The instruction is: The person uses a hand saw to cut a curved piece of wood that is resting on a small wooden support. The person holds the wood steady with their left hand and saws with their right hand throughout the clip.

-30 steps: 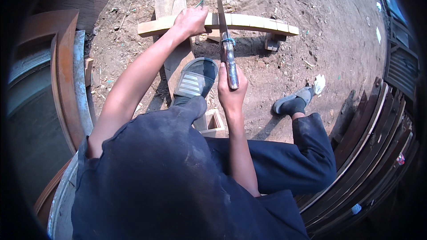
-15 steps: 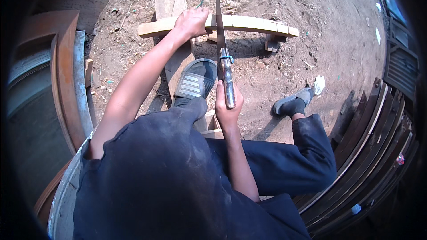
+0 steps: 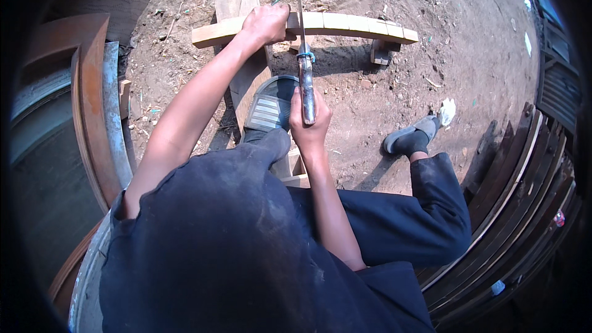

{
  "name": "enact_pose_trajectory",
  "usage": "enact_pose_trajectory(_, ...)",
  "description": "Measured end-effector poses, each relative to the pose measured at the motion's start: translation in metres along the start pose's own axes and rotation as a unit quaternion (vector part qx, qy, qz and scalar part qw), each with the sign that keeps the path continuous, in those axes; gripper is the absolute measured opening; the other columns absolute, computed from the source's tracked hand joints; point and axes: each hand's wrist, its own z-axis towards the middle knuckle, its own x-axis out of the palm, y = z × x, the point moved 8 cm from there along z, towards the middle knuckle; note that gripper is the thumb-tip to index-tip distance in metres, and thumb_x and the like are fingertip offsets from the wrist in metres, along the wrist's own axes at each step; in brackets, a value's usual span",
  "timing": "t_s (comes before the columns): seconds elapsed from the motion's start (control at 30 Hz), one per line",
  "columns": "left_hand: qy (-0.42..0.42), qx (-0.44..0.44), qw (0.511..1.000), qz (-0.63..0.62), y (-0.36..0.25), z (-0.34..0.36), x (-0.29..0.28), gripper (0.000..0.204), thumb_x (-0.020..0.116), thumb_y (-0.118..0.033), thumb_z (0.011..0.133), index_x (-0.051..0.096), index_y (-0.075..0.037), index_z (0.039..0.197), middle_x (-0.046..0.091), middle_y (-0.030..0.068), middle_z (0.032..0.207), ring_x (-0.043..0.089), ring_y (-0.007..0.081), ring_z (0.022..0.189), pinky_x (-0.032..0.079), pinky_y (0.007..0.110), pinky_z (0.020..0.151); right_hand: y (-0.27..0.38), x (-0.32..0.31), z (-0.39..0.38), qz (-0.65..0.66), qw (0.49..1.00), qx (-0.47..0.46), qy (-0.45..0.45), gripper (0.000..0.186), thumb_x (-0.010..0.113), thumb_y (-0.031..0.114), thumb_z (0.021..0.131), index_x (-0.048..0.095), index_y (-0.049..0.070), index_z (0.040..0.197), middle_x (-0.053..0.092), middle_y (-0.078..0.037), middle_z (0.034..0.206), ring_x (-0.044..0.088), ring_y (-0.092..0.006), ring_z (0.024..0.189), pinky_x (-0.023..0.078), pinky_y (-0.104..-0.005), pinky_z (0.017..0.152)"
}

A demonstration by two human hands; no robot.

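Observation:
A pale strip of wood (image 3: 345, 23) with several cross lines along it lies crosswise ahead of me. My left hand (image 3: 267, 24) is closed around it left of its middle, where it rests over a thick wooden beam (image 3: 249, 85). In my right hand (image 3: 313, 117) is the worn handle of a handsaw (image 3: 306, 80), with blue cord tied where handle meets blade. The thin blade points away from me and crosses the strip just right of my left hand. Whether its teeth sit in a cut is too small to tell.
My sandalled foot (image 3: 269, 106) is on the beam; my other foot (image 3: 412, 138) stands on the dirt ground at right. A small wooden block (image 3: 380, 53) is under the strip's right end. Brown wooden frames (image 3: 80, 86) stand at left, and dark planks (image 3: 493, 222) are stacked at right.
My right hand has pushed the saw forward, away from me, so its handle is now nearer the strip. The left hand keeps its grip in nearly the same place.

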Motion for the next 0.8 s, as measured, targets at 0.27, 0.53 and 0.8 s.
enact_pose_trajectory(0.27, -0.024, 0.007, 1.000, -0.012, 0.000, 0.000, -0.003, 0.035, 0.068, -0.016, 0.070, 0.055, 0.001, 0.098, 0.065, 0.0204, 0.094, 0.064, 0.0365, 0.093, 0.052, 0.045, 0.080, 0.004, -0.014, -0.024, 0.007, 1.000, 0.021, -0.003, 0.014, 0.059, 0.005, 0.088, 0.058, -0.002, 0.077, 0.053, -0.007, 0.062, 0.050, -0.0098, 0.056, 0.040, -0.0287, 0.052)
enact_pose_trajectory(0.53, 0.027, -0.006, 0.999, -0.020, 0.005, 0.002, -0.001, 0.043, 0.074, -0.026, 0.070, 0.055, 0.002, 0.097, 0.065, 0.0220, 0.098, 0.063, 0.0366, 0.095, 0.052, 0.045, 0.081, 0.015, -0.019, -0.016, 0.005, 1.000, 0.023, 0.008, 0.013, 0.059, 0.005, 0.089, 0.058, -0.002, 0.078, 0.053, -0.004, 0.062, 0.047, -0.0085, 0.056, 0.039, -0.0277, 0.052)
enact_pose_trajectory(0.8, 0.025, 0.001, 0.999, -0.036, 0.003, 0.005, -0.007, 0.037, 0.071, -0.019, 0.069, 0.055, 0.002, 0.095, 0.065, 0.0226, 0.096, 0.063, 0.0375, 0.095, 0.051, 0.046, 0.082, 0.032, -0.017, 0.014, 0.026, 0.998, 0.047, 0.027, 0.020, 0.059, 0.007, 0.091, 0.054, 0.000, 0.072, 0.048, 0.002, 0.061, 0.039, -0.0043, 0.056, 0.031, -0.0253, 0.049)
